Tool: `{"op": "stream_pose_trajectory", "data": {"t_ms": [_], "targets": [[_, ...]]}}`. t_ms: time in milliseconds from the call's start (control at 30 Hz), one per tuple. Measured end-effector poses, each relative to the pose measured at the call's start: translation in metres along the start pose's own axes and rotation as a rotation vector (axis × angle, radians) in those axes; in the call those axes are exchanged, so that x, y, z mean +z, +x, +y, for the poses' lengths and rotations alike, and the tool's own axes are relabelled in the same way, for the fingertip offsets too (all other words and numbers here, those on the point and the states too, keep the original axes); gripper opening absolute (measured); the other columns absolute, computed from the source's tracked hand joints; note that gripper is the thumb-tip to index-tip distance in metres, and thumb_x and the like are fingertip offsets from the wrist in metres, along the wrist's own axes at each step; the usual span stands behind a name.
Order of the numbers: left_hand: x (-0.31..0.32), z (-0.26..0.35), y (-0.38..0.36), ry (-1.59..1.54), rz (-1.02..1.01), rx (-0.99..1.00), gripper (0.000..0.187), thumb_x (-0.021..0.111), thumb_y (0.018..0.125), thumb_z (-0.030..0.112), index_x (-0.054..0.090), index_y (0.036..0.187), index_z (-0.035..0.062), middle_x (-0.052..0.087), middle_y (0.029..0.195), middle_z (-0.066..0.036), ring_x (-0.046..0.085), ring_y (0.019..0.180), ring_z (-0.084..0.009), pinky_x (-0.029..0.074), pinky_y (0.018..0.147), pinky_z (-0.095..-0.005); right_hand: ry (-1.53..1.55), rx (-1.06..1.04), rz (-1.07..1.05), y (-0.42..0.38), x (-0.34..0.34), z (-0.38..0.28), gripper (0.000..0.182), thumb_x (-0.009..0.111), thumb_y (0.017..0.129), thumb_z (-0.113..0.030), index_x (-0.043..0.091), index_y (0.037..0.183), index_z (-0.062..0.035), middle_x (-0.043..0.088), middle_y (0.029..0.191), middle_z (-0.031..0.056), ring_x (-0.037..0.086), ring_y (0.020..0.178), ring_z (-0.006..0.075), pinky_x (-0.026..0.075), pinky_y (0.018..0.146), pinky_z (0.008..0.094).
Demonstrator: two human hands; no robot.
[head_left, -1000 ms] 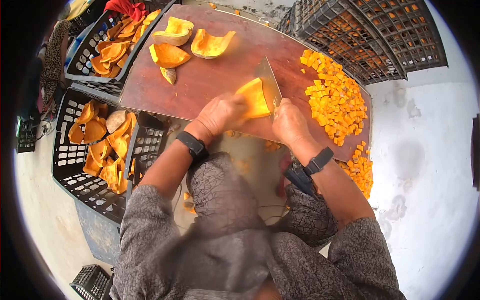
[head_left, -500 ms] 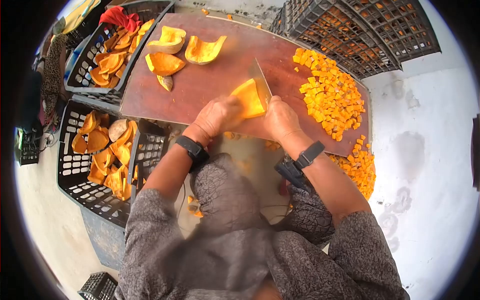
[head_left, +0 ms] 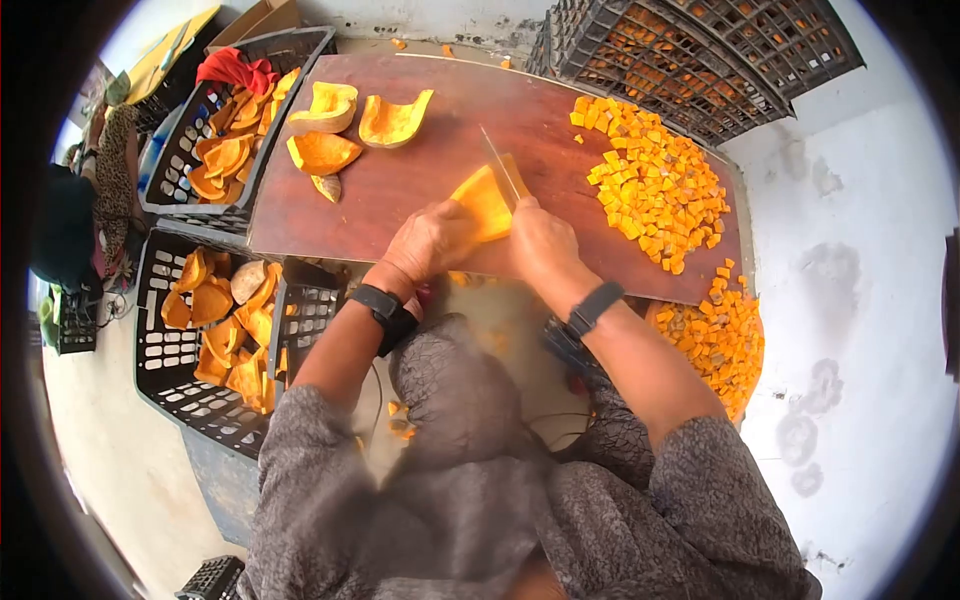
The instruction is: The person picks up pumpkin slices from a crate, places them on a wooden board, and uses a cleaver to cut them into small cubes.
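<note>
My left hand (head_left: 432, 240) is closed on the near left end of a pumpkin piece (head_left: 482, 205) on the reddish-brown board (head_left: 400, 215). In my right hand (head_left: 541, 240) is the handle of a knife (head_left: 500, 165), its broad blade tilted and overlapping the right side of that piece. Several larger pumpkin pieces, among them a curved one (head_left: 395, 120), lie at the board's far left. A heap of diced pumpkin (head_left: 660, 185) covers the right part of the board.
Black crates of pumpkin pieces stand left of the board, one near (head_left: 165, 340) and one far (head_left: 180, 165) with a red cloth (head_left: 237, 69). More cubes fill a container (head_left: 715, 340) below the right edge. Stacked crates (head_left: 690, 60) stand behind, beside a white wall (head_left: 840, 300).
The knife has shifted left across the pumpkin piece and its blade now shows more edge-on. My right hand has moved slightly left with it. The whole view has shifted a little.
</note>
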State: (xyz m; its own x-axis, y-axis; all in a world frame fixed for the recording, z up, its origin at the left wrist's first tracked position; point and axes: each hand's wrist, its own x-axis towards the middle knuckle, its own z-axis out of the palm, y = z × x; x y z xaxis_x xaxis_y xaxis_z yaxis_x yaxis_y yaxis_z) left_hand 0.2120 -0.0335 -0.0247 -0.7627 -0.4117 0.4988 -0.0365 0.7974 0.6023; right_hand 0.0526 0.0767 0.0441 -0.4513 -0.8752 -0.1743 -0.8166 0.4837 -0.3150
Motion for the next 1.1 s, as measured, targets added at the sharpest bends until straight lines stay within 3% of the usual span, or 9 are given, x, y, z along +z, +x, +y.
{"op": "stream_pose_trajectory", "data": {"t_ms": [167,233,400,467,533,600,667,933,1100], "targets": [[0.000,0.002,-0.001,-0.027,-0.010,-0.082,0.012,0.071,0.076,0.017,0.072,0.086,0.0120,0.067,0.093,-0.007,0.065,0.084,-0.0307,0.054,0.077,-0.0402,0.110,0.045,0.011,0.010,-0.003,0.013,0.017,0.055,0.086,-0.009,0.055,0.096,0.0042,0.067,0.088,0.0283,0.067,0.089,0.0440,0.053,0.077,0.0505],[0.000,0.001,-0.001,-0.030,0.009,-0.072,0.012,0.071,0.076,0.016,0.072,0.086,0.0119,0.067,0.093,-0.007,0.065,0.084,-0.0310,0.054,0.076,-0.0403,0.000,-0.115,0.122,0.004,-0.018,0.016,0.015,0.054,0.087,-0.010,0.056,0.093,0.0038,0.066,0.086,0.0285,0.066,0.085,0.0445,0.052,0.076,0.0509],[-0.004,-0.001,-0.001,-0.051,-0.005,-0.083,0.011,0.070,0.077,0.015,0.071,0.087,0.0117,0.066,0.092,-0.008,0.065,0.083,-0.0315,0.054,0.074,-0.0401,0.041,-0.097,0.192,-0.007,-0.052,0.008,0.017,0.054,0.090,-0.011,0.055,0.092,0.0055,0.063,0.081,0.0309,0.063,0.079,0.0472,0.050,0.072,0.0528],[-0.006,-0.003,0.000,-0.083,-0.091,-0.101,0.027,0.073,0.075,0.013,0.071,0.101,0.0047,0.064,0.103,-0.014,0.064,0.093,-0.0331,0.054,0.081,-0.0389,0.036,-0.144,0.139,-0.008,-0.065,0.000,0.018,0.054,0.091,-0.011,0.055,0.092,0.0064,0.063,0.081,0.0310,0.063,0.080,0.0479,0.050,0.071,0.0516],[-0.007,-0.004,0.001,-0.073,-0.092,-0.096,0.027,0.072,0.075,0.013,0.071,0.101,0.0051,0.064,0.103,-0.014,0.064,0.093,-0.0331,0.053,0.081,-0.0391,-0.032,-0.139,0.128,-0.009,-0.071,-0.010,0.019,0.053,0.092,-0.011,0.055,0.093,0.0071,0.063,0.082,0.0309,0.063,0.080,0.0472,0.050,0.071,0.0506],[-0.007,-0.003,0.001,-0.064,-0.093,-0.096,0.027,0.072,0.075,0.013,0.071,0.101,0.0055,0.064,0.102,-0.013,0.064,0.092,-0.0331,0.053,0.081,-0.0393,-0.030,-0.070,0.022,-0.010,-0.075,-0.019,0.020,0.052,0.093,-0.012,0.055,0.095,0.0082,0.063,0.082,0.0307,0.065,0.076,0.0447,0.052,0.067,0.0492],[-0.007,0.001,0.002,-0.035,0.017,-0.004,0.009,0.067,0.075,0.013,0.067,0.083,0.0104,0.064,0.088,-0.009,0.063,0.082,-0.0318,0.053,0.072,-0.0410,-0.051,-0.073,-0.013,-0.009,-0.076,-0.023,0.021,0.052,0.094,-0.012,0.055,0.095,0.0088,0.064,0.082,0.0304,0.066,0.072,0.0433,0.052,0.065,0.0486],[-0.004,-0.004,-0.001,0.002,0.001,-0.028,0.008,0.065,0.075,0.014,0.066,0.082,0.0099,0.061,0.089,-0.009,0.062,0.084,-0.0319,0.053,0.075,-0.0419,-0.120,-0.094,-0.095,-0.005,-0.071,-0.020,0.021,0.049,0.095,-0.010,0.054,0.095,0.0103,0.062,0.075,0.0288,0.065,0.059,0.0391,0.052,0.056,0.0461],[-0.002,-0.005,-0.002,0.005,0.006,-0.024,0.007,0.065,0.075,0.014,0.066,0.080,0.0091,0.061,0.091,-0.009,0.062,0.085,-0.0316,0.053,0.075,-0.0420,-0.063,-0.130,-0.129,-0.008,-0.072,-0.015,0.019,0.047,0.095,-0.007,0.052,0.093,0.0105,0.060,0.068,0.0235,0.063,0.049,0.0301,0.050,0.045,0.0420]]}}
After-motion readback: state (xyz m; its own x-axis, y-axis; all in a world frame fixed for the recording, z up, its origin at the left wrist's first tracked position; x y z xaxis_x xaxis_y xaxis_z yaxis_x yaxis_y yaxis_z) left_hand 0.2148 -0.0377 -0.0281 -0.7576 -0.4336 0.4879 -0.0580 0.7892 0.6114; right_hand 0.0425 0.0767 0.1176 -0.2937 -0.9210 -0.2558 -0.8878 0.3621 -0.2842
